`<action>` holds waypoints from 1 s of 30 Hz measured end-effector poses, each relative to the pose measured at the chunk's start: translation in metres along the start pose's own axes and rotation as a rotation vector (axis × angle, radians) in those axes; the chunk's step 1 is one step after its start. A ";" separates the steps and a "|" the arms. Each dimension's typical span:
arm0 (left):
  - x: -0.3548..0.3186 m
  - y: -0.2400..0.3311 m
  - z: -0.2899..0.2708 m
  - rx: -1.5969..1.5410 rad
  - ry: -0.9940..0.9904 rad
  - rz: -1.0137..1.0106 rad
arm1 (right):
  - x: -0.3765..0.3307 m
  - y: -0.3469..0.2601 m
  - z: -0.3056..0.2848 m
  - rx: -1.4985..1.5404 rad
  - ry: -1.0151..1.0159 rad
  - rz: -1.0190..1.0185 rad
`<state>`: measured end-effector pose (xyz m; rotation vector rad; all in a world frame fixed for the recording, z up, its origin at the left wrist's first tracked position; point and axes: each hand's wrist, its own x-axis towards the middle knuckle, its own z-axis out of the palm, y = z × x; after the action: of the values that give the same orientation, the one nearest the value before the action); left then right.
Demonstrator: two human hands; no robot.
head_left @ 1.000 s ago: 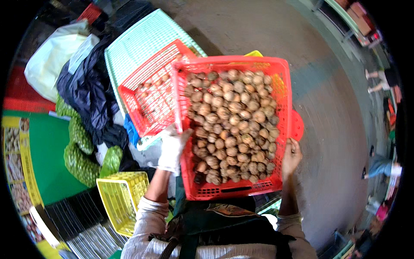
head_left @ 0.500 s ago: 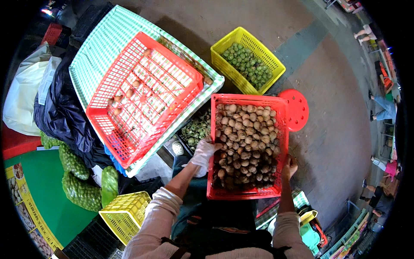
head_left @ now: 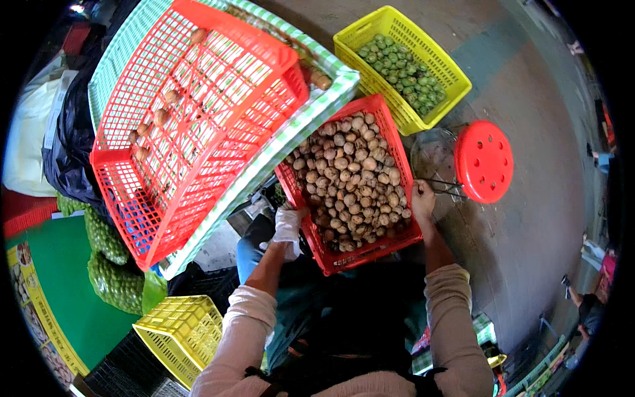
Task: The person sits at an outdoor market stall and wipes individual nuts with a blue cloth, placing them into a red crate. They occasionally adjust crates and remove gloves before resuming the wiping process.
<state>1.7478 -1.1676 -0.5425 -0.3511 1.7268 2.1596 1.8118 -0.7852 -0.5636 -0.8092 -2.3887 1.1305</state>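
My left hand [head_left: 289, 228], in a thin whitish glove, grips the left side of a red plastic crate [head_left: 391, 122]. On its opposite side my bare right hand [head_left: 423, 200] is closed on the edge, fingers curled. Brown walnuts [head_left: 350, 175] in their shells fill the crate, which hangs in front of my body with its far end turned leftward. Its far left corner comes close to a table with a green checked cloth [head_left: 334, 99]. On that cloth stands a second red crate [head_left: 218, 175], holding just several loose walnuts [head_left: 161, 118].
A yellow crate [head_left: 456, 73] of round green fruit stands on the floor beyond. Right of my right hand is a red stool [head_left: 485, 162] with a holed seat. An empty yellow crate [head_left: 185, 321] and bulging sacks of green fruit [head_left: 116, 284] lie to my left.
The walnut-filled crate has swung its far end leftward, toward the table, with both hands still gripping it. It now covers most of the husk-like green pieces seen beside it before. The view has shifted too.
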 end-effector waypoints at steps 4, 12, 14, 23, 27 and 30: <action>0.014 -0.022 -0.026 0.007 0.037 0.006 | -0.006 0.019 0.036 -0.124 -0.023 -0.047; -0.005 -0.001 -0.020 0.612 0.148 0.145 | 0.000 0.039 0.026 -0.081 -0.223 -0.139; -0.017 -0.012 -0.042 0.892 0.373 0.178 | -0.010 0.030 0.030 -0.116 -0.213 -0.117; -0.236 0.157 -0.125 0.846 1.041 1.232 | -0.119 0.023 -0.005 -0.185 0.037 -0.502; -0.230 0.233 -0.194 1.431 1.199 1.059 | -0.168 -0.033 -0.026 -0.181 -0.011 -0.441; -0.210 0.247 -0.223 0.905 0.795 0.703 | -0.163 -0.029 -0.027 -0.118 -0.018 -0.443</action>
<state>1.8285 -1.4573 -0.2892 -0.4006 3.4480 1.3255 1.9415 -0.8890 -0.5387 -0.2751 -2.4952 0.8263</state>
